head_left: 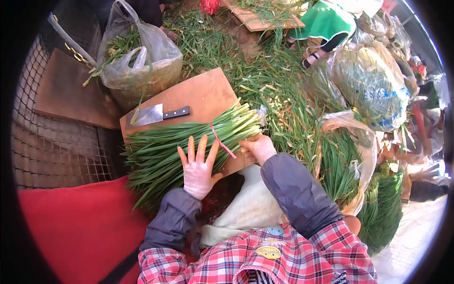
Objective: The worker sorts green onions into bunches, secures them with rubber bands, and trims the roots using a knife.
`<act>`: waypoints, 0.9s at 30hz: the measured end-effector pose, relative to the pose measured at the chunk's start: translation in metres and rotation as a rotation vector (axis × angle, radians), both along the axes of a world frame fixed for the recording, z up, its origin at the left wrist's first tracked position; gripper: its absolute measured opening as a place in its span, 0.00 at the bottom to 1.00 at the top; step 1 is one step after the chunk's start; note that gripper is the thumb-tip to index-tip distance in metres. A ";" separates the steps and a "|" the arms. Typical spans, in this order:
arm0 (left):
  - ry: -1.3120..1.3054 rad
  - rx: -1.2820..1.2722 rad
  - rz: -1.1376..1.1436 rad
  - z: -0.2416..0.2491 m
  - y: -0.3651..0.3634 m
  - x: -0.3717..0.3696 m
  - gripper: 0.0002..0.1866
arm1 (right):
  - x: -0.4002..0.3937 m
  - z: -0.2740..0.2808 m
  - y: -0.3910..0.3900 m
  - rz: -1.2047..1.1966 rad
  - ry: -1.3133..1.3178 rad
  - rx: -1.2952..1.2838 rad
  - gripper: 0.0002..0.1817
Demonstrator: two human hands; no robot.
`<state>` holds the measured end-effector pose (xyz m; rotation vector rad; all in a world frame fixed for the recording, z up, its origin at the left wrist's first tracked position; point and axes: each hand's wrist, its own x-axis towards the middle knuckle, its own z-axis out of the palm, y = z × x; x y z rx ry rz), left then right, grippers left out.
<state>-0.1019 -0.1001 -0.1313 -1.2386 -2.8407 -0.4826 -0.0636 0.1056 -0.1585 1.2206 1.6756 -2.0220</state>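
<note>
A large bundle of garlic chives [175,142] lies across a brown board [208,90], its pale stem ends to the right and green leaf tips to the left. A pink tie [220,138] crosses the bundle nearer the stem ends. My left hand [198,173] rests with spread fingers on the near side of the leaves, just left of the tie. At the stem end, my right hand [259,149] has its fingers curled in against the lower stems, pinching at them. Behind the bundle, a knife [158,114] with a black handle lies flat on the board.
A plastic bag [142,71] of greens stands at the back left. Loose leaves and trimmings [283,113] cover the ground. More chives [338,165] lie at the right, near a big stuffed plastic bag [371,85]. Another person in a green apron [326,21] is beside a second board [262,16].
</note>
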 end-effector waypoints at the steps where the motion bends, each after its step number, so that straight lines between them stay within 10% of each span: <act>1: 0.002 -0.064 0.013 -0.004 0.004 -0.006 0.59 | 0.000 -0.005 -0.001 -0.038 0.023 -0.043 0.10; 10: -0.012 -0.148 0.007 -0.003 0.008 -0.015 0.62 | 0.007 -0.029 0.044 -0.555 0.105 -0.129 0.08; 18: 0.094 -0.097 0.015 -0.020 0.002 -0.019 0.51 | 0.010 0.018 0.065 0.280 -0.056 0.189 0.11; 27: 0.030 -0.025 0.033 -0.029 -0.001 -0.021 0.48 | 0.027 0.011 0.103 0.123 0.100 0.184 0.12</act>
